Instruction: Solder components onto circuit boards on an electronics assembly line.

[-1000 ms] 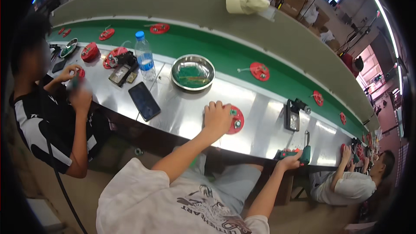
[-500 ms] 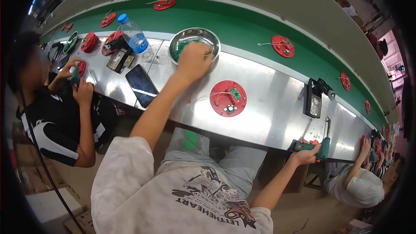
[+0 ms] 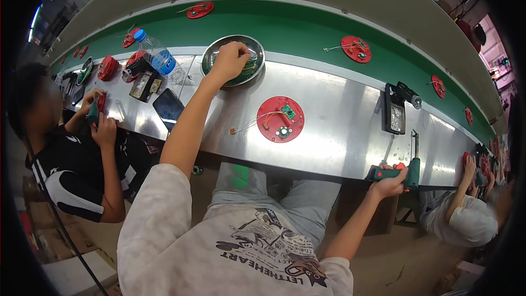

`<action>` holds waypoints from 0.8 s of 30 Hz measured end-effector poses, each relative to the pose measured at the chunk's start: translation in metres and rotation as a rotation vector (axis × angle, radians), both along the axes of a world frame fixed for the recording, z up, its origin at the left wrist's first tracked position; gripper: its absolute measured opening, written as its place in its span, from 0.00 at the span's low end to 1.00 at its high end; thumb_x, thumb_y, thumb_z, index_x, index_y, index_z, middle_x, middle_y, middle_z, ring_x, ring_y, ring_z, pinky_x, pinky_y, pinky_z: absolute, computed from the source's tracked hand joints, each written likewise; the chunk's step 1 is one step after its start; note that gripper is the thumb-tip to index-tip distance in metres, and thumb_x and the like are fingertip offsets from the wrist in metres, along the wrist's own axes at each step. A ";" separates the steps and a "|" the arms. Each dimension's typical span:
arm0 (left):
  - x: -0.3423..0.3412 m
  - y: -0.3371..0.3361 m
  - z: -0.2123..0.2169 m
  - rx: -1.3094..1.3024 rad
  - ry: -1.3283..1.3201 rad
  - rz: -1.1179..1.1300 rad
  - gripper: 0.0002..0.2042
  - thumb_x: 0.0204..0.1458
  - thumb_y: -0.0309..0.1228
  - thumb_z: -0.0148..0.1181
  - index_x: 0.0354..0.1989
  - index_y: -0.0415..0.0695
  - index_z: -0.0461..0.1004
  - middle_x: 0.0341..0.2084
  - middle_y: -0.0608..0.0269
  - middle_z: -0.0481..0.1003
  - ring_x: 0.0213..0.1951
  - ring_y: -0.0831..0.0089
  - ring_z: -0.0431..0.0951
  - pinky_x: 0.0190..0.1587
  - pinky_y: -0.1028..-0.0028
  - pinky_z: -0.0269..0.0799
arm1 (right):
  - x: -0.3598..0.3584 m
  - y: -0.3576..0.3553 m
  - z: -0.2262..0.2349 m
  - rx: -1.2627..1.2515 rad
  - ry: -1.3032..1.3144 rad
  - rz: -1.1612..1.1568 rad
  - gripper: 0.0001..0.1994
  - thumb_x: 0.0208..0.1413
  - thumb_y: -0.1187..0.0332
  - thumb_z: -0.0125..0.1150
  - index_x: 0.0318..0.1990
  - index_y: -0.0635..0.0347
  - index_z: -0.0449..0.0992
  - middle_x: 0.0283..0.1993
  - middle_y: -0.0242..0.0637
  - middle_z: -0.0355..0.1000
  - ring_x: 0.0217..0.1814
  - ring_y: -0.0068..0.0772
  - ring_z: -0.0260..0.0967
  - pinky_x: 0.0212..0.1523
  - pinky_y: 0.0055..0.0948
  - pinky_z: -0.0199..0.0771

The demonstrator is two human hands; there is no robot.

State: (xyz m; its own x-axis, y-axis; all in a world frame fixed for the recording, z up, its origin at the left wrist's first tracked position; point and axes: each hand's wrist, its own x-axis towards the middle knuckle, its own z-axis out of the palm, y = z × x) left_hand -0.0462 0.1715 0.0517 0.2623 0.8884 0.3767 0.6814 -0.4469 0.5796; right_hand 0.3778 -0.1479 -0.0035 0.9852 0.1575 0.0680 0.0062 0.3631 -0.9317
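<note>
Red disc on bench, with tool and bowl

Disc (image 3: 280, 119): one, red, round, flat on the metal bench (image 3: 339, 126) before the person. Bears a small green board and a round metal-and-white part; untouched by either hand. Its pale wires (image 3: 253, 120) trail left onto the bench, perhaps to leave the face uncovered.

Left hand (image 3: 232, 59): beyond the disc and to its left, fingers bent down into the bowl (image 3: 259, 53). Whether they pinch anything cannot be told. The bowl, steel, holds green boards (image 3: 248, 72); its rim likely serves to keep them gathered within arm's reach.

Right hand (image 3: 392, 182): right of the disc and nearer the person, wrapped round the grip of a green tool (image 3: 413, 172). The metal tip points away from the body, presumably to keep it clear of the fingers.

Stand (image 3: 395, 120): black, right of the disc, just beyond the tool's tip; probably put there for that hand.

Phone (image 3: 168, 108): left of the disc. Bottle (image 3: 163, 61): blue-capped, farther left and beyond.

Belt (image 3: 296, 35): green, beyond the disc, carrying similar red pieces (image 3: 356, 49).
</note>
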 end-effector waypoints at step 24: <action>0.064 -0.179 -0.029 0.220 -0.179 -0.104 0.04 0.52 0.25 0.64 0.35 0.40 0.81 0.28 0.56 0.79 0.32 0.56 0.77 0.35 0.61 0.74 | -0.137 0.002 0.033 -0.185 -0.323 1.095 0.22 0.59 0.74 0.57 0.60 0.73 0.69 0.45 0.48 0.75 0.22 0.29 0.71 0.22 0.25 0.70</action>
